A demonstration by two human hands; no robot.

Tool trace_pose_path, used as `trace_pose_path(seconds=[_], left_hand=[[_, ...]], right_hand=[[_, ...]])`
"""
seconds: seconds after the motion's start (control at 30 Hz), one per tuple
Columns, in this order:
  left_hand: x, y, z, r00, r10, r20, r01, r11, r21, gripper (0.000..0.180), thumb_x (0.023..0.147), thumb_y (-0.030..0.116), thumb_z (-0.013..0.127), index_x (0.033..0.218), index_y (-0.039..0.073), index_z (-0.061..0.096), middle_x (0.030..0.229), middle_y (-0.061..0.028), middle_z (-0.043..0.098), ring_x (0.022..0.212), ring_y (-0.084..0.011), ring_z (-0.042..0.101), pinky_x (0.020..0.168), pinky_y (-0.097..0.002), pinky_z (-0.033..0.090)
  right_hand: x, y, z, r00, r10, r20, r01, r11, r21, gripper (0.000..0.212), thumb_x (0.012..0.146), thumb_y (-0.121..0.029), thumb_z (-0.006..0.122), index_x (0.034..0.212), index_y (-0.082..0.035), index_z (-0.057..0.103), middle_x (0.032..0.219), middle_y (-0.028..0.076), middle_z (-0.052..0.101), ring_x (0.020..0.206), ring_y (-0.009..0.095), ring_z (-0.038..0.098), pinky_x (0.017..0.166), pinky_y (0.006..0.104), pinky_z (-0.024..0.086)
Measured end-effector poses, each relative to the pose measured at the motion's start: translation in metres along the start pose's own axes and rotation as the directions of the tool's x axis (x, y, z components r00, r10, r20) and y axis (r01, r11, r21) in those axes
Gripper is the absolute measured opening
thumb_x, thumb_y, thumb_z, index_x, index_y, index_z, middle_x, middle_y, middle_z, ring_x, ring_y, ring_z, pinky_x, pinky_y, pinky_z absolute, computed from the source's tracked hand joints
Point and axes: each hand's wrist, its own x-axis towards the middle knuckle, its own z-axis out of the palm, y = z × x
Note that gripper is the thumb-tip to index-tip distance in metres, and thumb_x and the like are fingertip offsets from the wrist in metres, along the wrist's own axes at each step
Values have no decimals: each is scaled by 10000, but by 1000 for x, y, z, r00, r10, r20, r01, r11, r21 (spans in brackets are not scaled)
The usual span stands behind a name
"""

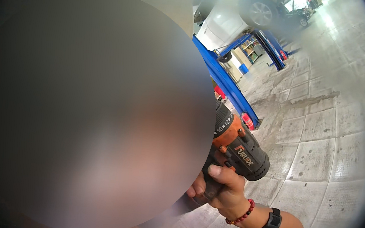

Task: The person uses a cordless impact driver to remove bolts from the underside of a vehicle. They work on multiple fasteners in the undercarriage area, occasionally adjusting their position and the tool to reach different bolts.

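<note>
My right hand (224,185) is closed round the grip of a black and orange cordless drill (242,148). Its thumb lies along the back of the grip, and the fingers curl round the front. The drill's rounded rear end points right and down, while its numbered collar points up and left. A large blurred patch covers the left and middle of the head view. It hides the front of the drill and whatever is before it. My left hand cannot be seen.
Beyond the drill stands a blue lift post (227,81), with a red object (248,120) near its base. A white car (225,28) with a wheel (261,12) is raised behind it. Grey floor tiles (313,162), stained in places, stretch along the right.
</note>
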Motion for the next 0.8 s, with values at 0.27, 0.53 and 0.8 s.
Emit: trace_pose_path(seconds=[0.27,0.53,0.8], left_hand=[[1,3,2,1000,16,-8,-16,999,30,197,857,72,668,1046,92,617,878,50,587,623,-7,418,504,-148,325],[2,8,1,998,-51,25,52,998,-46,183,854,85,674,1029,92,623,859,55,584,612,-15,408,513,-162,329],[0,0,1,995,59,82,-72,982,172,265,890,170,648,1131,71,601,1031,-2,621,875,-90,569,736,-238,438]], right_hand=[[-1,0,3,999,26,27,-28,997,79,469,801,-272,570,1097,85,505,553,106,513,557,251,543,611,363,459],[5,-1,-19,996,-90,-19,69,868,-492,427,840,-195,559,1159,73,469,644,95,544,649,216,560,703,363,463],[1,2,0,998,-2,66,2,1000,4,436,822,-241,581,1124,62,496,615,95,526,625,216,567,676,350,464]])
